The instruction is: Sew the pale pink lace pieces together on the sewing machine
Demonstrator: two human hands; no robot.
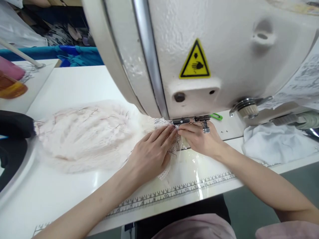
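Both hands steady pale lace fabric [84, 132] under the head of a white sewing machine [224, 49].
The table [74, 83] carries the lace, which lies bunched to the machine's left, one edge running under its presser foot [185, 120]. The left hand [149, 154] lies flat in front of the machine, its grip wide, likely to keep the thin lace smooth. The right hand [199, 139] touches the edge at the foot, fingers drawn close; whether it pinches, I cannot tell.

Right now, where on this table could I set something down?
Bare table lies behind the fabric heap, beside the sewing machine, and in front between heap and ruler. It is crowded under the machine, where left hand and right hand press the lace.
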